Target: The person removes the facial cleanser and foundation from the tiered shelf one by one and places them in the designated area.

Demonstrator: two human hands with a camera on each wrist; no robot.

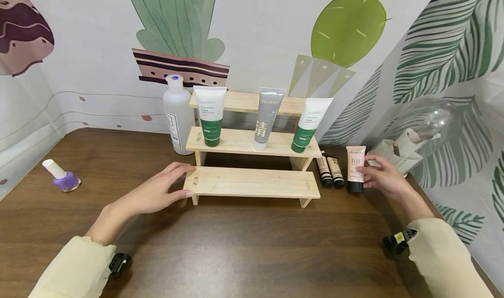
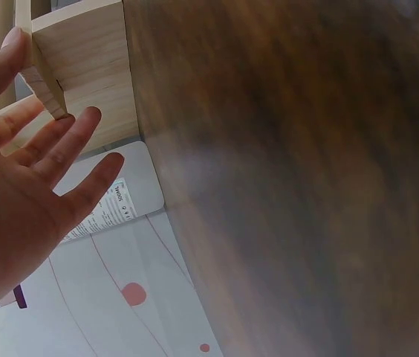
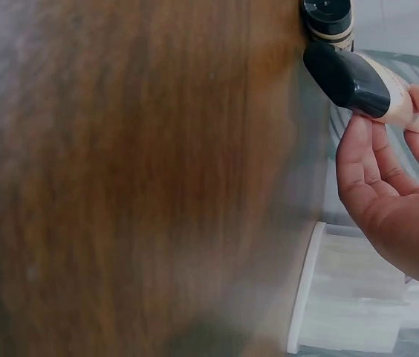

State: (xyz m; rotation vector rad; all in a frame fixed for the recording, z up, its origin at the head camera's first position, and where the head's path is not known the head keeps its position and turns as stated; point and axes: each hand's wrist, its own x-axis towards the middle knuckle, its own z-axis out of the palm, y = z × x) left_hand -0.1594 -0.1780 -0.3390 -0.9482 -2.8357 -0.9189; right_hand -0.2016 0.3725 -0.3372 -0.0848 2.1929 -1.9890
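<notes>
A three-tier wooden display rack [image 1: 252, 182] stands in the middle of the table. My left hand [image 1: 159, 191] holds the left end of its lowest board, thumb at the front edge and index finger at the back; the other fingers spread out in the left wrist view. On the middle tier stand a white-and-green tube [image 1: 212, 116], a grey tube [image 1: 268, 116] and another white-and-green tube [image 1: 311, 123]. To the right of the rack, my right hand [image 1: 383, 175] pinches a pink BB cream tube [image 1: 355, 162], black cap down. Whether the cap touches the table I cannot tell.
Two slim black-capped tubes [image 1: 330, 171] are between the rack and the BB cream. Behind my right hand is a clear domed container [image 1: 423, 127] with white compartments. A white pump-less bottle [image 1: 175, 114] stands behind the rack's left end; purple nail polish [image 1: 67, 181] sits far left.
</notes>
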